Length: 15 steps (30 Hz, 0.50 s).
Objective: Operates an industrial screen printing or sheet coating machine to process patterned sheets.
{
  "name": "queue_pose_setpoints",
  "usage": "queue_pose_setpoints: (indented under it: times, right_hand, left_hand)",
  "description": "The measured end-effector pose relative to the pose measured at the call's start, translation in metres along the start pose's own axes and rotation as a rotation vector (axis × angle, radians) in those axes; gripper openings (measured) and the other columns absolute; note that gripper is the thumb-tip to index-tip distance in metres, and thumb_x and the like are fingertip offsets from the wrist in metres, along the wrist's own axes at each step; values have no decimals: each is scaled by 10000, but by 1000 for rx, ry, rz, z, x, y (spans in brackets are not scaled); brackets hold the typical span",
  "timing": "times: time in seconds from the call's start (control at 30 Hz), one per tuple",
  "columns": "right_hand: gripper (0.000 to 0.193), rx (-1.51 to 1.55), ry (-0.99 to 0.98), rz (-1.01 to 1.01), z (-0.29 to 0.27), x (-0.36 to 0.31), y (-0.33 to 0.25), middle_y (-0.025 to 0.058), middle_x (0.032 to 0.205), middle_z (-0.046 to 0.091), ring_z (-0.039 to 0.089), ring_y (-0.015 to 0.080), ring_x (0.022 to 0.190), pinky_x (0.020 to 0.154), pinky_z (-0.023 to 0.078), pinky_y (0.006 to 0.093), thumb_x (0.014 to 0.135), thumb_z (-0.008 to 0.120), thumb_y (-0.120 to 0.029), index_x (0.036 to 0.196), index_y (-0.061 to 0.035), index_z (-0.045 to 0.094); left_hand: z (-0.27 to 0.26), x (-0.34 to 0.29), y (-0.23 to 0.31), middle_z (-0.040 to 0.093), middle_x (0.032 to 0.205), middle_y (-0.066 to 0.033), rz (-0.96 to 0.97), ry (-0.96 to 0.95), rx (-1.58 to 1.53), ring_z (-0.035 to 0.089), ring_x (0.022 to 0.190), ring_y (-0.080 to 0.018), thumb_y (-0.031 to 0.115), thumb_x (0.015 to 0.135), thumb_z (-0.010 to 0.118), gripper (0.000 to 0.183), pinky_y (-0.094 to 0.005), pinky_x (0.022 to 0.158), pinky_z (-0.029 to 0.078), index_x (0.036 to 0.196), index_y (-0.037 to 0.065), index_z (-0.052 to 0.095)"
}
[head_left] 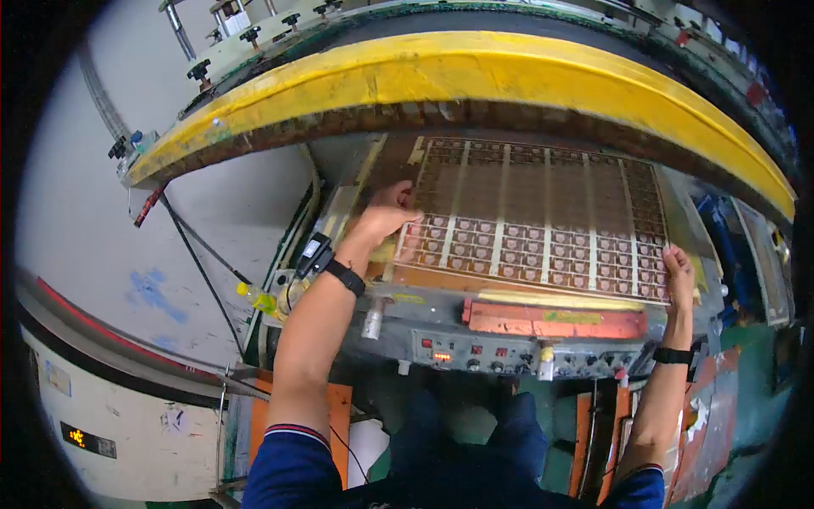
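Note:
A thin rectangular panel [526,253], printed with a grid of small repeated patterns in brown and pale tones, lies over the machine's bed under a raised frame. At its left edge is my left hand [392,212], thumb against the margin and fingers curled; part of the grip is hidden. My right hand [680,273] pinches the right edge near the front corner. The far part of the panel is in shadow, while its near rows are brightly lit.
Above the panel spans a yellow-edged frame [475,72]. In front are a reddish bar [555,321] and a control panel [509,356] with knobs and red displays. A yellow-capped bottle [257,297] stands at left. Framed boards [763,254] lean at right.

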State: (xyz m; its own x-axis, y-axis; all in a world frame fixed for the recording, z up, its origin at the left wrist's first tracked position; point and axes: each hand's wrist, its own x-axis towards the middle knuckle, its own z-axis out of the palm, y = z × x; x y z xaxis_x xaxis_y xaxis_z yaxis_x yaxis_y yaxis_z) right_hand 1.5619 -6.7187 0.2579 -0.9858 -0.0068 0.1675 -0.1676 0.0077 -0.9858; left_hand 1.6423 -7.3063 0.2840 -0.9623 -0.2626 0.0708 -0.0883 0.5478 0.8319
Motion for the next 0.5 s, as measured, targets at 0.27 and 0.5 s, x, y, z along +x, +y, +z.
queue_pose_setpoints:
  times: [0.27,0.5]
  right_hand:
    - [421,-253,37,1,14,66,29,104,1132,595,571,160,953,815,446,278,877,595,-226,1197,44,555]
    - [369,-153,-36,50,26,71,49,101,1034,628,578,181,961,843,436,305,889,582,-207,1175,27,572]
  left_hand:
    - [-12,44,-34,621,1034,-109,199,-229,39,584,932,-182,27,756,666,604,-322,811,463,1320,19,453]
    - [-8,48,-28,634,915,-105,138,-264,127,598,812,-169,33,715,674,632,-300,705,467,1301,-26,446]
